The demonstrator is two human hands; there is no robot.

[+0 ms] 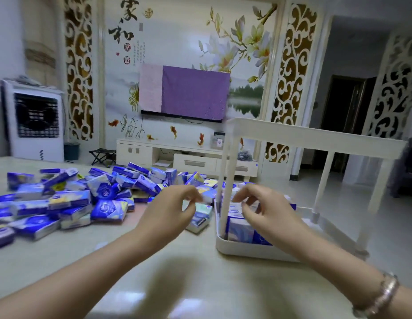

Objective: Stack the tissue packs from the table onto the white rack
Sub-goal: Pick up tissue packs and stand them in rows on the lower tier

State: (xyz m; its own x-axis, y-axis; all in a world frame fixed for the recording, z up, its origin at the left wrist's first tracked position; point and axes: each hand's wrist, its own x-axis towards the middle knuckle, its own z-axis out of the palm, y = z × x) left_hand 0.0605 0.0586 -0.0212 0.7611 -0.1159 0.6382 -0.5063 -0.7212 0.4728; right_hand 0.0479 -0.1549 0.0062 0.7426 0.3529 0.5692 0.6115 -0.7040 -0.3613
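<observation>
Left hand (175,203) is pinching a tissue pack (198,217) beside the white rack (246,249); right hand (260,203), fingers curled, grip unclear; packs look light, squashy, best held by the long edges

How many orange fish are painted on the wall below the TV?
4 orange fish: one far left beside the reeds, one low by the cabinet top, one under the TV's middle, one further right. The white rack post may hide another.

Loose tissue packs (69,199) being spread on table (154,272) left of both hands; rack (292,226) being kept right, stacked packs (240,229) inside beneath right hand (265,210).
</observation>
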